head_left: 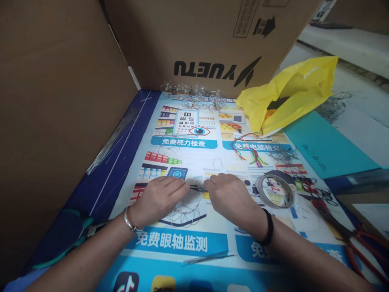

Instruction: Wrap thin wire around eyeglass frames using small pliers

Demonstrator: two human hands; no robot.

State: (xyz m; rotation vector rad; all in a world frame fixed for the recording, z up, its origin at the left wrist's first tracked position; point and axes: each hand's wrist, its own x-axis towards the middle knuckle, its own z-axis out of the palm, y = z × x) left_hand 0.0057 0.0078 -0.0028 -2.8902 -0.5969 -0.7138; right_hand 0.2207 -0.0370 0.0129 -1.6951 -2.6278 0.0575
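Thin wire (197, 187): a small tangle between the two hands, near the middle of the printed sheet (220, 219), well in from its left and right edges.
Left hand: fingers curled closed, seemingly pinching the wire from its left side; the fingertips are hidden.
Right hand (229, 198): also closed, knuckles up, apparently on the wire's other side; its exact grip cannot be told.
Wire loops (186, 215): lying loose just below the left hand (161, 198), on the near side.
Tape roll (261, 194): flat, right of the right hand, towards the sheet's right edge.
Coloured cords (258, 158): beyond the right hand, by the yellow bag (288, 93) at the far right corner.
Straight wires (209, 258): a small bunch towards the near edge.
Snag risk: the loops lie so close under the left hand that a dropping wrist could catch and drag them.
Slip risk: wire this fine could spring from a light pinch, or kink if the hands pull unevenly.
Mix-up risk: a dropped piece could be lost against the busy print.
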